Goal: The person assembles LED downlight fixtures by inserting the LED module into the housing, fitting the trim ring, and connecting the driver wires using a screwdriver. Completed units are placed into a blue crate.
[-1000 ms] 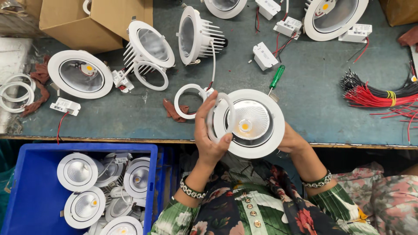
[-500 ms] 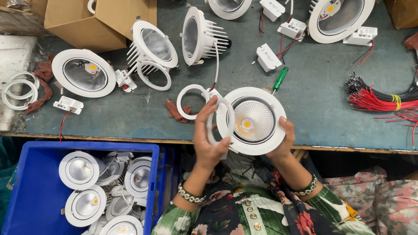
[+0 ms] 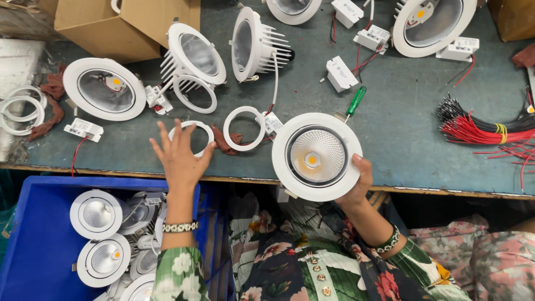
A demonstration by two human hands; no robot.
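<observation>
Here, right hand (image 3: 356, 181) grips a round downlight (image 3: 316, 156) (ribbed reflector); left hand (image 3: 181, 156), splayed, touches a ring (image 3: 191, 138).

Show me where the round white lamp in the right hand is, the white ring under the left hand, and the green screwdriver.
round white lamp (image 3: 316, 156): head view, on its ribbed reflector.
white ring (image 3: 205, 131): head view, on its right rim.
green screwdriver (image 3: 355, 101): head view, on its handle.

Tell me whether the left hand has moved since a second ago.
Yes. The left hand has left the downlight and moved left along the bench edge, onto a loose white ring.
</observation>
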